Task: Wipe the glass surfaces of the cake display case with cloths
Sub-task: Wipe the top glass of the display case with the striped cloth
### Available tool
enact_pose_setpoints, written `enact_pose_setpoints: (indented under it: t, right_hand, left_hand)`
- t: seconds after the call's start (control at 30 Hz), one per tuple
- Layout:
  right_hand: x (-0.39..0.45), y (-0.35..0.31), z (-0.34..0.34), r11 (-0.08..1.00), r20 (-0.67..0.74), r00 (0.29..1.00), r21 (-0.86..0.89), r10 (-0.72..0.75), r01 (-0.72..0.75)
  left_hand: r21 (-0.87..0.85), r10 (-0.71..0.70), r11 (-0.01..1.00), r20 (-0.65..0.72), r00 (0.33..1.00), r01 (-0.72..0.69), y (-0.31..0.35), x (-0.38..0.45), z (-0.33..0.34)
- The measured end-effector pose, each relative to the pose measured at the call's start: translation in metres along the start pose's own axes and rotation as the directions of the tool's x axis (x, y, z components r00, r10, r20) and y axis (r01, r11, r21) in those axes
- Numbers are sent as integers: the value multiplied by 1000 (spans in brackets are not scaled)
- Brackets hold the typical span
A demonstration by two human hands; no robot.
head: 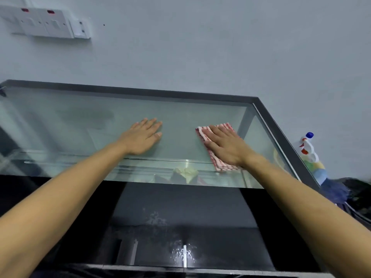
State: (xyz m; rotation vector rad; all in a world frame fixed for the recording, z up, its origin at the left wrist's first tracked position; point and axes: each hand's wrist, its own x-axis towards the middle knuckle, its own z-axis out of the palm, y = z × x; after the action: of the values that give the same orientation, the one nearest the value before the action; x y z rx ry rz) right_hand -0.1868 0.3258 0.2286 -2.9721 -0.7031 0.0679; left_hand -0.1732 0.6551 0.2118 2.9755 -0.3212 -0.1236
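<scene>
We are leaning over the cake display case (267,109), both arms stretched onto its top glass panel (80,125); our right hand (226,145) is lying flat, fingers spread and extended, pressing a red-and-white striped cloth (217,164) against the glass towards the right side of the pane, gripping nothing so much as pinning the cloth under the palm; our left hand (143,136) is resting open and bare on the glass near the middle, holding nothing, seemingly bracing us. Only one cloth is showing in use. We are judging the top panel to be partway through: a dull smudged patch is showing on the left part of the glass, so that stretch is likely waiting its turn; whether the area under our hands is already clean we cannot tell. The dark front of the case below us is carrying droplets, which suggests it is not yet wiped; the side panes likewise look untouched. A spray bottle (309,147) is standing beside the case on the right, against the wall (200,47).
</scene>
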Motion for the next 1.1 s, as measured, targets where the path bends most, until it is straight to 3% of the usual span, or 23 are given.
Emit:
enact_pose_setpoints:
  t: [0.07,0.17,0.23,0.3,0.37,0.43,0.5,0.57,0.63,0.7,0.77,0.87,0.93,1.03,1.1]
  right_hand:
    - [28,-44,5,999,-17,1000,46,23,-22]
    - [-8,-131,17,972,-23,972,-9,-235,235]
    - [-73,-154,18,880,-17,882,-66,-472,470]
    - [-128,-133,13,801,23,802,-16,-597,598]
    - [-144,-85,6,843,74,840,48,-538,535]
    - [-126,-33,0,950,64,949,75,-309,304]
    - [-88,-7,1,996,46,997,59,-68,65]
    - [-47,-23,6,996,9,997,45,78,-79]
    - [-15,-75,13,996,3,996,24,84,-84]
    - [-16,-143,21,996,-10,996,-28,-88,88]
    - [-58,-197,26,924,13,927,-76,-375,375]
    - [-137,-187,22,807,24,807,3,-591,591]
    - [-158,-127,19,864,24,864,20,-503,503]
    - [-134,-38,9,991,51,990,-19,-133,135]
    - [-91,-22,7,995,25,996,-48,85,-84]
  left_hand:
    - [-9,-15,1000,2,1000,15,3,-4,0]
    - [-5,-25,1000,3,1000,25,3,-9,1]
    - [-10,-22,1000,10,1000,23,-1,-16,2]
    - [-1,-13,1000,8,1000,13,-3,-21,3]
    - [21,-3,1000,14,1000,3,-4,-23,2]
    - [33,6,999,16,1000,-6,-5,-22,1]
    - [20,28,999,29,999,-28,-6,-22,1]
    - [-8,67,998,36,997,-67,-12,-21,-1]
    - [-49,107,993,19,994,-106,-21,-19,-2]
    - [-91,129,988,3,992,-128,-28,-17,-2]
    - [-96,155,983,-7,988,-155,-32,-14,-1]
    - [-93,192,977,8,981,-191,-41,-16,-3]
    - [-113,182,977,-2,983,-181,-58,-22,-5]
    - [-127,115,985,-26,993,-117,-88,-29,-6]
    - [-109,105,988,-29,994,-108,-95,-29,-5]
